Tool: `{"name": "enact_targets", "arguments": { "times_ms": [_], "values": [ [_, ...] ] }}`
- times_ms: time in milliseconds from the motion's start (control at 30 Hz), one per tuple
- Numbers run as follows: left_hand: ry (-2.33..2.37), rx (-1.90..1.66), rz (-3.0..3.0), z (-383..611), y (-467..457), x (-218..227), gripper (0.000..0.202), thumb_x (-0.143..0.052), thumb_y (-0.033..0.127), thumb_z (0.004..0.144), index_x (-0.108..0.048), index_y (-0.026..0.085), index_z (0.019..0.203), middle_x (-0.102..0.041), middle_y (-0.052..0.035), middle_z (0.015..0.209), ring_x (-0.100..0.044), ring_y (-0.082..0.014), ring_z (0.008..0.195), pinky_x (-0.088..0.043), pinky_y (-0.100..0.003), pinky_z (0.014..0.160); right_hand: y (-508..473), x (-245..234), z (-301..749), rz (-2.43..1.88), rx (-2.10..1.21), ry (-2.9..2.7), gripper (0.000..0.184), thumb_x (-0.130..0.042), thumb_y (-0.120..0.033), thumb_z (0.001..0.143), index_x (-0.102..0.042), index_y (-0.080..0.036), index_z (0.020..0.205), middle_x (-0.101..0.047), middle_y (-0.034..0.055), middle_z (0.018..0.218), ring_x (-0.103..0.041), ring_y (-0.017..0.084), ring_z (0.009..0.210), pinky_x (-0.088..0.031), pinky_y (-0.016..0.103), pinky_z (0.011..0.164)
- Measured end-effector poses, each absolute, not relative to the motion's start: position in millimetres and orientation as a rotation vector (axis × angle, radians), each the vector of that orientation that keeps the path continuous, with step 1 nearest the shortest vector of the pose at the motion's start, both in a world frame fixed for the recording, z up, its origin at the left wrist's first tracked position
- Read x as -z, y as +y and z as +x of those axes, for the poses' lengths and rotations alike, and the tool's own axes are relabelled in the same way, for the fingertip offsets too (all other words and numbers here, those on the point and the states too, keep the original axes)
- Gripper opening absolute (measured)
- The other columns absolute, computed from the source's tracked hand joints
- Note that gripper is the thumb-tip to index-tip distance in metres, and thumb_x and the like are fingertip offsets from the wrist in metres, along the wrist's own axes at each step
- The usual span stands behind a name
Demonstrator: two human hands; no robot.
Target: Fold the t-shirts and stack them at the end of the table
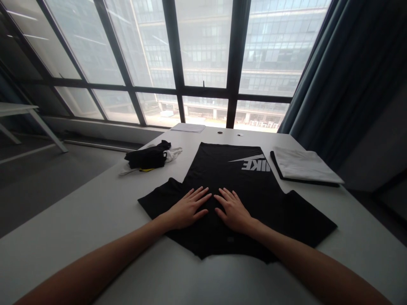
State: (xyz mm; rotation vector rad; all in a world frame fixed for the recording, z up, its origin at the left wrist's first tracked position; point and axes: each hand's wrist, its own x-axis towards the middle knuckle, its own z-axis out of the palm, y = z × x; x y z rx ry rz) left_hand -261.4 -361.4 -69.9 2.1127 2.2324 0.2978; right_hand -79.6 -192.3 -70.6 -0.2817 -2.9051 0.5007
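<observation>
A black T-shirt [222, 169] with a white Nike print lies spread flat on the white table, its neck end towards me and its hem towards the window. The print reads upside down from here. My left hand [187, 207] rests flat on the upper middle of the shirt, fingers stretched out. Beside it, my right hand [232, 210] lies flat on the cloth too, fingers apart, with a small gap between the two hands. Neither hand grips any fabric. The sleeves spread out to both sides.
On the right of the white table [104, 216] sits a stack of folded clothes [305, 164], white over black. A crumpled pile of clothes [149, 156] lies at the left edge. Papers [188, 127] are at the far end, near the window. A blue curtain [330, 80] hangs at the right.
</observation>
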Motion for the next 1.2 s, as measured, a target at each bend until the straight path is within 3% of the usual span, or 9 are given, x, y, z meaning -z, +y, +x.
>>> {"name": "enact_targets", "arguments": {
  "times_ms": [1200],
  "values": [
    [2.239, -0.252, 2.124, -262.0, -360.6, 69.1, 0.063, -0.036, 0.060, 0.103, -0.024, 0.033, 0.160, -0.018, -0.0038, 0.166, -0.018, -0.0288, 0.153, -0.017, -0.050, 0.123, -194.3, 67.4, -79.4, -0.284, -0.504, -2.907, 0.054, -0.047, -0.040, 0.098, -0.048, -0.020, 0.149, -0.034, 0.0126, 0.162, -0.023, 0.027, 0.152, -0.014, 0.051, 0.123]
  ]
}}
